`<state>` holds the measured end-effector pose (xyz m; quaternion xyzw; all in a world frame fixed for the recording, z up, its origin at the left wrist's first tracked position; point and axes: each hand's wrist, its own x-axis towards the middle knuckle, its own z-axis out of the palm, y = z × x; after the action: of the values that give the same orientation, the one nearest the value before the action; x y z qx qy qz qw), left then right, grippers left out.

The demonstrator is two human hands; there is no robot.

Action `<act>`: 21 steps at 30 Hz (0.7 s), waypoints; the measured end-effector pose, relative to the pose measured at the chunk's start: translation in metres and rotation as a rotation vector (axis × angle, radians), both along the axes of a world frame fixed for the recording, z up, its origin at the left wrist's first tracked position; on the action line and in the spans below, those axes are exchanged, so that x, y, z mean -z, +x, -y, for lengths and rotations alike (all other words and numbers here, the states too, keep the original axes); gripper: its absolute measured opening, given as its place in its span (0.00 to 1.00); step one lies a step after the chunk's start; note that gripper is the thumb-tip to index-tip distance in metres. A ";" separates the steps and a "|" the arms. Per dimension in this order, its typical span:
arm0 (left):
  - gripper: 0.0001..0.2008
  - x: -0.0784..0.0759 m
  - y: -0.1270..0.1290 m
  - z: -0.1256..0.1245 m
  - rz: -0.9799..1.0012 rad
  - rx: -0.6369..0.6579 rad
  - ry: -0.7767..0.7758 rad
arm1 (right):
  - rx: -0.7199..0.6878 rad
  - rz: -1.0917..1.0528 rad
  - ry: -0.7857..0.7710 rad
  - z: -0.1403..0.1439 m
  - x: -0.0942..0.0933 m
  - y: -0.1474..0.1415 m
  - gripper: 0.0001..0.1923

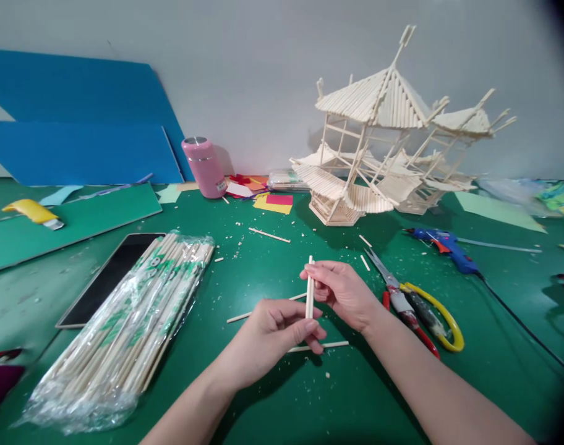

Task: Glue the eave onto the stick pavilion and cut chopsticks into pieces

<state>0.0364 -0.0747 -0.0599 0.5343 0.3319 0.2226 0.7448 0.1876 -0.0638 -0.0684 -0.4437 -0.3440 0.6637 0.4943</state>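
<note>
**Two hands hold short sticks upright over a green table**

The left hand and right hand pinch a pair of short wooden sticks together, upright, above the green table. A wrapped chopstick bundle lies toward the left edge, scissors just right of the hands. A stick-built pavilion model stands by the far edge, with a blue glue gun near it.

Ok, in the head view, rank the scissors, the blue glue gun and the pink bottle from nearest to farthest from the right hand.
1. Scissors: on the mat just right of the right hand, which pinches short sticks together with the left hand.
2. Blue glue gun: farther right and back.
3. Pink bottle: far back left, near the wall.
</note>
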 end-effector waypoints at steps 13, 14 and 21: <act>0.08 0.004 -0.002 0.000 -0.010 0.051 0.028 | -0.061 -0.025 0.031 0.001 0.001 0.000 0.10; 0.08 0.004 -0.003 0.000 -0.015 0.057 0.031 | -0.064 -0.021 0.034 0.001 0.001 0.000 0.10; 0.09 0.006 -0.004 -0.001 -0.015 0.075 -0.005 | -0.065 0.046 0.075 0.002 0.001 0.001 0.11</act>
<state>0.0328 -0.0737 -0.0661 0.5463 0.3180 0.1898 0.7513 0.1885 -0.0657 -0.0694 -0.4288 -0.3939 0.6557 0.4807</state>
